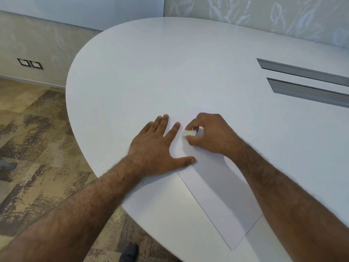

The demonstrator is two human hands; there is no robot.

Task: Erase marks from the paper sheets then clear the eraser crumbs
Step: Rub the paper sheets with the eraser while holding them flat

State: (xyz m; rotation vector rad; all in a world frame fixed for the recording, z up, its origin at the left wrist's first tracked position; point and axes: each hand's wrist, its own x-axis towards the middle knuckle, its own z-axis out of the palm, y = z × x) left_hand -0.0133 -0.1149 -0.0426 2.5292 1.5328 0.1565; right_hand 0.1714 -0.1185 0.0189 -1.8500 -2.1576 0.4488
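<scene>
Left hand (160,146) flat, fingers spread, palm down on left edge of paper sheet (217,190); likely pinning sheet so rubbing does not drag or crumple it. Nothing held in left grip, wide and pressing only. Right hand (211,135) just beside it on the right, grip narrow, thumb and fingertips pinched around small white eraser (189,133). Eraser touching sheet near its far end, between index finger of left hand and right knuckles. Low pinch probably for pressure and short strokes.

Sheet white, lying at an angle on white desk (170,72), near corner close to desk's near edge. One sheet or a stack: cannot tell. Marks on paper not discernible, too faint or washed out. Crumbs not visible either.

Erasing step judged in hand; crumb clearing not yet done. Risk: sheet creasing if left hand lifts.

No brand, label or writing readable on eraser, paper or desk. Two grey slots (306,80) set into desk far right. Wall sockets (30,63) far left, text unreadable. Patterned carpet (37,138) below.
</scene>
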